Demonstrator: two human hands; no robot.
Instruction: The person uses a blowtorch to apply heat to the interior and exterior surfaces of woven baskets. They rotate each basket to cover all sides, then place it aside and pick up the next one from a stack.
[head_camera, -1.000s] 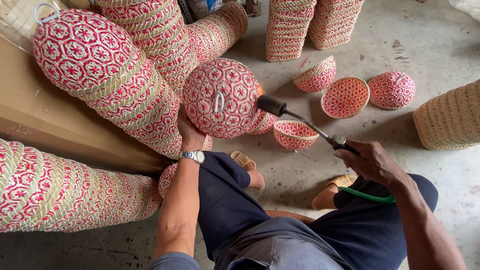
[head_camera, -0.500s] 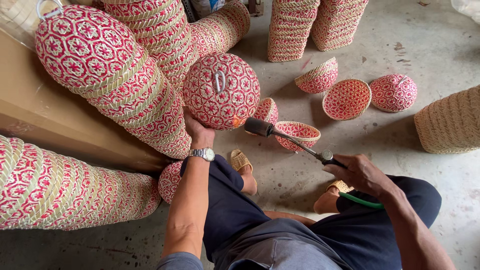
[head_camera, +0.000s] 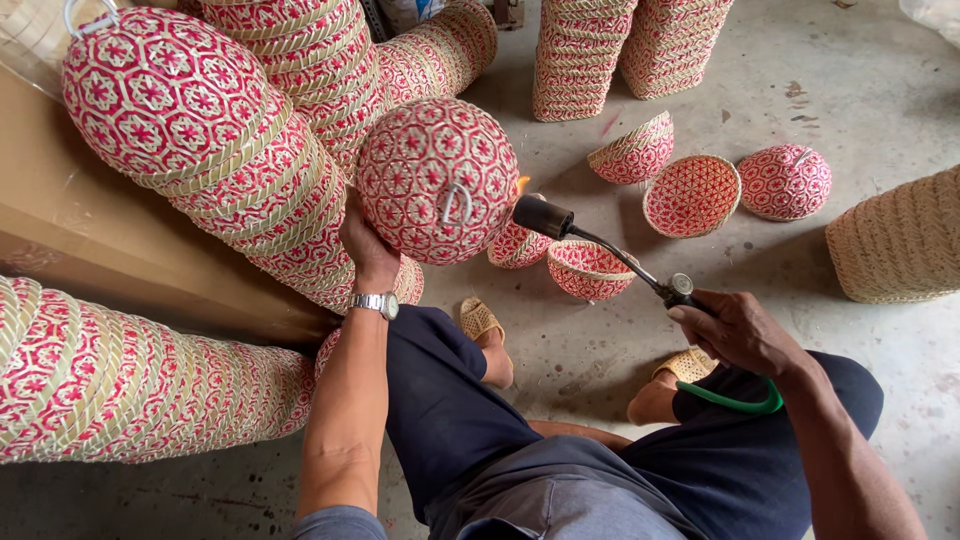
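My left hand (head_camera: 366, 245), a watch on its wrist, holds up a round woven lid (head_camera: 437, 180) patterned in red and white, with a small metal ring on its top. My right hand (head_camera: 735, 330) grips a gas torch (head_camera: 600, 245) with a thin black stem and a dark nozzle. The nozzle sits just right of the lid, and a small orange flame (head_camera: 521, 184) touches the lid's edge. A green hose (head_camera: 735, 402) runs from the torch under my right wrist.
Long stacks of nested woven baskets (head_camera: 230, 160) lie at the left over a brown board (head_camera: 110, 280). Loose bowls and lids (head_camera: 690, 195) sit on the concrete floor ahead. Upright basket stacks (head_camera: 580, 55) stand at the back, and a tan woven stack (head_camera: 900, 240) is at the right.
The torch nozzle has risen from below the lid to its right edge, and a flame now shows there. The lid has turned in my left hand.
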